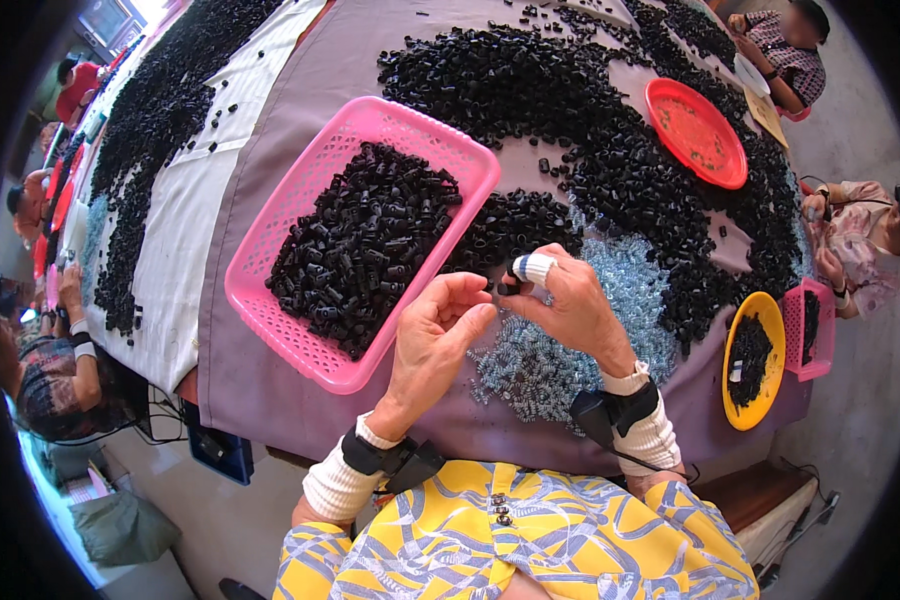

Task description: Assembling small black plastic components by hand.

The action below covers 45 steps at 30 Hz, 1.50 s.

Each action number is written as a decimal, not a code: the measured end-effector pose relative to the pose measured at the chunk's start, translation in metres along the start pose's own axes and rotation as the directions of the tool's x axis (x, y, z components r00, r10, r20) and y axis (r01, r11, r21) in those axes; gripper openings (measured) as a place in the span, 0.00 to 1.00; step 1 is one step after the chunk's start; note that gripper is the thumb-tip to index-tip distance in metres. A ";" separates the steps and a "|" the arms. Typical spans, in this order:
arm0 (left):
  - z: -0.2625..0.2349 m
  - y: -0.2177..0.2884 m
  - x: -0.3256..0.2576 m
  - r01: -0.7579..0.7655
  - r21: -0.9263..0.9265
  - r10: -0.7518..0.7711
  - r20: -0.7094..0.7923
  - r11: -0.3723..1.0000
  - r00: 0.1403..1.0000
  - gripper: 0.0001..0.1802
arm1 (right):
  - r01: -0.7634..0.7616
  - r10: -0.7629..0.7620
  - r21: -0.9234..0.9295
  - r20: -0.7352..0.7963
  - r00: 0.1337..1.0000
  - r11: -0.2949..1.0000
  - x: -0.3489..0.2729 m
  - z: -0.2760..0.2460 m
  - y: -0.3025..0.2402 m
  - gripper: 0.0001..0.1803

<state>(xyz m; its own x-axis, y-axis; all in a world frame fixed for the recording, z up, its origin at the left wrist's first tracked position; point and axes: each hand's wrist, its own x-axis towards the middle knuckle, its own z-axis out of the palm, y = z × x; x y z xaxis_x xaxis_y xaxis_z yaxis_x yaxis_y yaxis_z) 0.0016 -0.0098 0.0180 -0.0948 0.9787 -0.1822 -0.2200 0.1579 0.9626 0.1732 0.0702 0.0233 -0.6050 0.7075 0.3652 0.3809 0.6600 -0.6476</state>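
Over the near part of the table my two hands are close together. My right hand point(573, 300) pinches a small black plastic piece point(509, 284) between thumb and fingers; a white cover with a dark stripe wraps one finger. Beside it, my left hand point(432, 335) has curved fingers with the thumb apart, and no held thing shows clearly in it. Beneath and to the right of my right hand spreads a pile of small silvery springs point(630, 310). Left of my hands stands a pink basket point(350, 375) filled with black plastic pieces point(365, 250).
Heaps of loose black pieces point(480, 85) cover the far table. A red tray point(670, 100) lies at far right; a yellow bowl point(774, 365) and a smaller pink basket point(794, 330) are near right. People sit along the right point(865, 235) and left point(55, 375).
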 end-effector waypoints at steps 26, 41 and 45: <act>-0.029 -0.029 -0.030 0.231 -0.225 -0.208 0.121 0.947 0.971 0.13 | -0.027 0.109 -0.401 0.182 0.977 0.916 -0.021 0.033 0.021 0.07; -0.019 -0.036 -0.016 0.217 -0.354 -0.190 0.109 0.910 0.976 0.11 | -0.141 0.142 -0.204 -0.007 0.990 0.969 -0.025 0.019 0.030 0.04; -0.019 -0.035 -0.017 0.239 -0.333 -0.221 0.091 0.912 0.971 0.13 | 0.004 0.041 -0.299 0.146 0.988 0.954 -0.025 0.021 0.026 0.04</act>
<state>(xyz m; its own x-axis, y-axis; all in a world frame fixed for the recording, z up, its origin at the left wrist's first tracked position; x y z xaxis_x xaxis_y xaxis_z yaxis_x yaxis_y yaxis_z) -0.0079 -0.0344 -0.0169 0.0450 0.9272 -0.3718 -0.5465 0.3344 0.7678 0.1837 0.0645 -0.0172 -0.6844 0.6896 0.2367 0.5696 0.7084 -0.4168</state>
